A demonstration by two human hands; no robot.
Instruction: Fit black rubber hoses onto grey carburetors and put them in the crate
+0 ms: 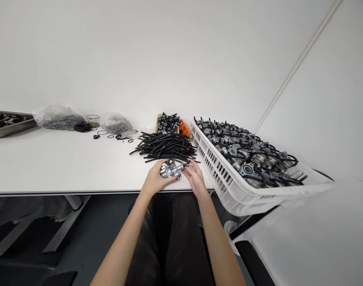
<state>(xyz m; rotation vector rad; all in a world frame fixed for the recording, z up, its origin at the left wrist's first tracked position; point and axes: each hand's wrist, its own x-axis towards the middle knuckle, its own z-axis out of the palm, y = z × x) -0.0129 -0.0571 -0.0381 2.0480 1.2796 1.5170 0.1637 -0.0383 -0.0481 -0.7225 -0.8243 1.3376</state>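
My left hand [155,178] is wrapped around a small silver metal carburetor [171,169] at the near edge of the white table [65,163]. My right hand [195,176] meets it from the right, its fingers pinched on a short black rubber hose [187,164] at the carburetor's side. Just beyond my hands lies a loose pile of black hoses [166,146].
A white slotted crate [229,178] full of carburetors with hoses overhangs the table edge at right. Behind the hose pile sit small black parts [168,122] and an orange object [184,128]. Plastic bags [57,117], black rings [101,134] and a metal tray [8,123] lie far left.
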